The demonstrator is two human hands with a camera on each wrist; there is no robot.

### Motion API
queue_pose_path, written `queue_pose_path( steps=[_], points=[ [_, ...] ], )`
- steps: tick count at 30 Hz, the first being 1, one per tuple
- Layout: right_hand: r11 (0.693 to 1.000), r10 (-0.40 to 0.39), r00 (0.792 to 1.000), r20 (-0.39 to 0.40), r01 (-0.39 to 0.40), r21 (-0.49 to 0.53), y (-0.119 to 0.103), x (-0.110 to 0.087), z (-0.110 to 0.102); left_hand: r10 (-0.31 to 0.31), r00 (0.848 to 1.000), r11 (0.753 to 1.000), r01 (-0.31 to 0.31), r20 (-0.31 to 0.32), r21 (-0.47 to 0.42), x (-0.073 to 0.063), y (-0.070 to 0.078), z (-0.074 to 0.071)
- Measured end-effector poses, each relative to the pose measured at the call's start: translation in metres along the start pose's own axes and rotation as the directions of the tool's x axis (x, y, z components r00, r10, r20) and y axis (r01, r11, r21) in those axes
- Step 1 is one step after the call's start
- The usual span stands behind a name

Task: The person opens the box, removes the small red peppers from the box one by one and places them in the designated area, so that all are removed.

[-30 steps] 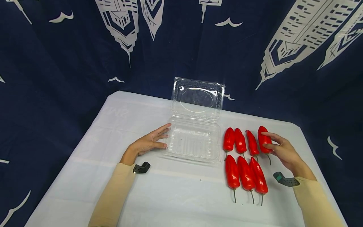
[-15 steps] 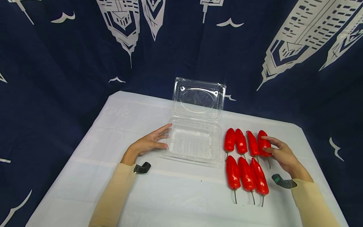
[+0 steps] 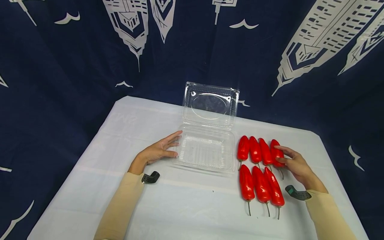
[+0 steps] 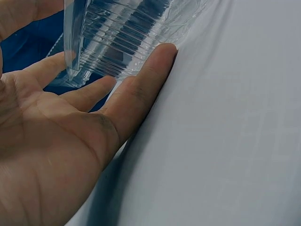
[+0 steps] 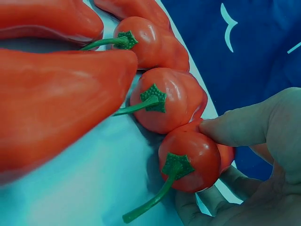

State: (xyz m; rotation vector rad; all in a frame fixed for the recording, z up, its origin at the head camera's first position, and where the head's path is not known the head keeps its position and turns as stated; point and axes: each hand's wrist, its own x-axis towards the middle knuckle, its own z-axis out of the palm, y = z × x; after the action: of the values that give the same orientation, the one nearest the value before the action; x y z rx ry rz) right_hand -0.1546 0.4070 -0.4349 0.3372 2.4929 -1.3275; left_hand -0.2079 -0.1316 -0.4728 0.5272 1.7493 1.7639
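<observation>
A clear plastic clamshell container (image 3: pixel 207 168) stands on the white table with its lid raised at the back. My left hand (image 3: pixel 159 150) touches its left side with fingers fairly straight; in the left wrist view, the fingertips (image 4: pixel 162 52) lie against the ribbed clear wall. My right hand (image 3: pixel 300 168) holds the rightmost red pepper (image 3: pixel 276 153) of the back row between thumb and fingers. In the right wrist view, the thumb (image 5: pixel 240 127) lies on that pepper and the other fingers are partly hidden beyond it. Its green stem points towards the near side.
Beside the held pepper, several other red peppers (image 3: pixel 255 150) form the back row, close together. Three more peppers (image 3: pixel 261 184) lie in a front row, stems towards me. A dark blue printed cloth (image 3: pixel 75 60) hangs behind the table (image 3: pixel 180 206).
My right hand has moved left and slightly nearer with the rightmost pepper, which now lies against its neighbour. That neighbour has shifted slightly left. The left hand and container stay put.
</observation>
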Motion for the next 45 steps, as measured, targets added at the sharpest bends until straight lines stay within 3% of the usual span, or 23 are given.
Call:
queue_pose_path(
  steps=[31, 45],
  points=[
    [0.999, 0.007, 1.0, 0.008, -0.007, -0.047, 0.0, -0.003, 0.0, 0.024, 1.0, 0.999, -0.024, 0.006, 0.042, -0.001, 0.007, 0.002],
    [1.0, 0.025, 1.0, 0.012, -0.025, 0.005, 0.003, -0.001, 0.002, 0.007, 1.0, 0.997, -0.006, -0.018, 0.079, 0.0, 0.009, 0.004]
  ],
)
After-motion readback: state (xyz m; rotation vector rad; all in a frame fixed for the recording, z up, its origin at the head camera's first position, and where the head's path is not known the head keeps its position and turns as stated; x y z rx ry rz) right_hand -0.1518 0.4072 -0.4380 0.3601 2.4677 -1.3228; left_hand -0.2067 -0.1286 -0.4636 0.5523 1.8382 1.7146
